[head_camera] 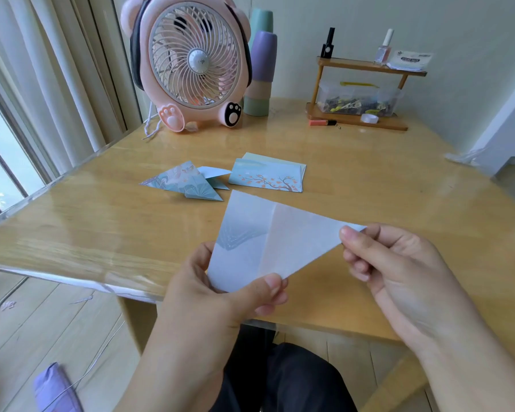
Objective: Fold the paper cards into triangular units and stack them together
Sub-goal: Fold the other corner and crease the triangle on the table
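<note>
I hold a pale, partly folded paper card [262,239] in the air above the near table edge, its white back toward me and a faint print showing through. My left hand [220,295] pinches its lower corner between thumb and fingers. My right hand [399,263] pinches its pointed right tip. On the table beyond lie folded triangular units [188,182] in blue-green print, stacked into each other. To their right sits a small pile of flat cards [268,176] with a blossom-branch picture on top.
A pink bear-shaped desk fan [191,60] stands at the back left, with stacked pastel cups [260,75] beside it. A small wooden shelf [360,93] with bottles, a clear box and tape sits at the back right. The wooden table [101,227] has a glossy cover.
</note>
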Tool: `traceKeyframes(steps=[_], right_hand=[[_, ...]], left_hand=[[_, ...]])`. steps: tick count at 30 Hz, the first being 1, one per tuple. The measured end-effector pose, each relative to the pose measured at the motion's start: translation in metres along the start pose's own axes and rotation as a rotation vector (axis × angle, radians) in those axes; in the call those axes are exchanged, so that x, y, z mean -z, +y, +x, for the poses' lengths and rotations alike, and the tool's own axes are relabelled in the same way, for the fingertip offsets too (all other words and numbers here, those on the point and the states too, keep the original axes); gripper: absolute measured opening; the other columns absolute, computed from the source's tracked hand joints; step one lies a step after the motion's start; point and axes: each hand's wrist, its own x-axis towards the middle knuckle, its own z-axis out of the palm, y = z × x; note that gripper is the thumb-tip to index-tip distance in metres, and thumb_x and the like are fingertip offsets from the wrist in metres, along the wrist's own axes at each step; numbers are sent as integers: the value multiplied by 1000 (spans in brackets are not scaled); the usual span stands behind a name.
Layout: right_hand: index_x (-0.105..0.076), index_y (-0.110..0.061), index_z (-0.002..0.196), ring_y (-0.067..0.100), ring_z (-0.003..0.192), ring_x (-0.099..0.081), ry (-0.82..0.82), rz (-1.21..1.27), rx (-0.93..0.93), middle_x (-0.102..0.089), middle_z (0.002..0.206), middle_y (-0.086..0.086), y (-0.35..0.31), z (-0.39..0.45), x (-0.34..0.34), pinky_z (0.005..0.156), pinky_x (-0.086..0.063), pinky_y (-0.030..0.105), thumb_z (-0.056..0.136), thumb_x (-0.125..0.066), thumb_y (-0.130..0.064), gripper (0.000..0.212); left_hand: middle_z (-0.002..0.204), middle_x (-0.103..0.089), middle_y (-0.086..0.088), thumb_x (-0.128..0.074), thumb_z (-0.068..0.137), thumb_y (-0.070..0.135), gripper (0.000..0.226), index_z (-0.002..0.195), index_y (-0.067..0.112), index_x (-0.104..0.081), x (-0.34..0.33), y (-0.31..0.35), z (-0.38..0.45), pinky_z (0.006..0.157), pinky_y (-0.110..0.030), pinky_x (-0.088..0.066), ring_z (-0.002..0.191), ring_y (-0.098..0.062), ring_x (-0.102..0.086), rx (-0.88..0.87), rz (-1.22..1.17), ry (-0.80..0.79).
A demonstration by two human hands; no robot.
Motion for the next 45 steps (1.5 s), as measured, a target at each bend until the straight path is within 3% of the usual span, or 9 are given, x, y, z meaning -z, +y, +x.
traceKeyframes(steps=[8, 12, 16, 20, 23, 30, 37, 41, 45], right_hand=[[-69, -15, 62, 11, 58, -48, -89, -91, -48, -60, 62, 3, 13, -5, -17, 62, -40, 26, 53, -72, -36, 23], [-64, -11, 71, 8, 58, -55, -56, -101, -44, -65, 65, 1, 12, 8, -17, 59, -42, 23, 81, -65, -20, 13], [-61, -8, 74, 7, 54, -55, -160, -322, -77, -63, 59, -4, 0, 27, -1, 50, -41, 16, 92, -56, -12, 19], [-63, -11, 68, 4, 47, -48, -436, -649, -242, -60, 55, -4, -13, 45, 7, 46, -36, 15, 88, -62, -13, 20], [-64, -15, 67, 2, 42, -45, -563, -855, -335, -59, 52, -7, -16, 54, 1, 46, -33, 16, 87, -64, -18, 20], [-68, -17, 68, 3, 38, -41, -434, -925, -320, -55, 45, -8, -4, 59, -6, 43, -32, 18, 83, -69, -24, 17], [-65, -32, 100, -4, 60, -52, -213, -938, 98, -63, 78, -15, 10, 27, 16, 60, -40, 10, 80, -70, -29, 21], [-62, -42, 104, -17, 105, -45, -381, -1095, 326, -55, 109, -34, 20, -16, 23, 86, -26, -3, 72, -65, -29, 35], [-66, -33, 102, -10, 111, -47, -308, -1074, 434, -59, 110, -30, 37, -27, 21, 94, -28, 1, 66, -55, -41, 38]], left_hand=[[83, -74, -17, -73, 57, 7, 46, 100, -6, -65, -18, -16, 5, 54, -19, -54, 71, -23, -73, 78, -153, 70], [76, -72, -21, -69, 60, 1, 50, 108, 11, -59, -16, -17, 3, 54, -23, -56, 68, -24, -73, 48, -185, 117], [81, -75, -6, -79, 63, 11, 66, 121, 30, -54, 11, -10, 7, 79, -34, -54, 83, -18, -72, -172, 210, 180], [121, -53, 19, -70, 70, 35, 42, 109, 39, -59, 36, 2, 18, 95, -17, -40, 115, -10, -53, -704, 932, -123], [129, -46, 19, -68, 67, 48, 46, 110, 38, -54, 34, -6, 26, 99, -33, -38, 123, -8, -43, -774, 1189, -448], [110, -60, 22, -63, 67, 57, 40, 99, 36, -53, 24, -39, 32, 101, -40, -37, 105, -2, -54, -741, 1258, -548], [108, -65, 20, -63, 71, 53, 33, 90, 27, -67, 26, -39, 32, 94, -26, -38, 105, 3, -56, -693, 1184, -497], [105, -61, 19, -61, 70, 51, 34, 94, 27, -63, 19, -39, 26, 88, -25, -39, 95, -4, -57, -710, 1247, -492], [104, -60, 18, -61, 73, 52, 34, 98, 31, -50, 15, -41, 22, 82, -23, -40, 91, -5, -55, -701, 1234, -466]])
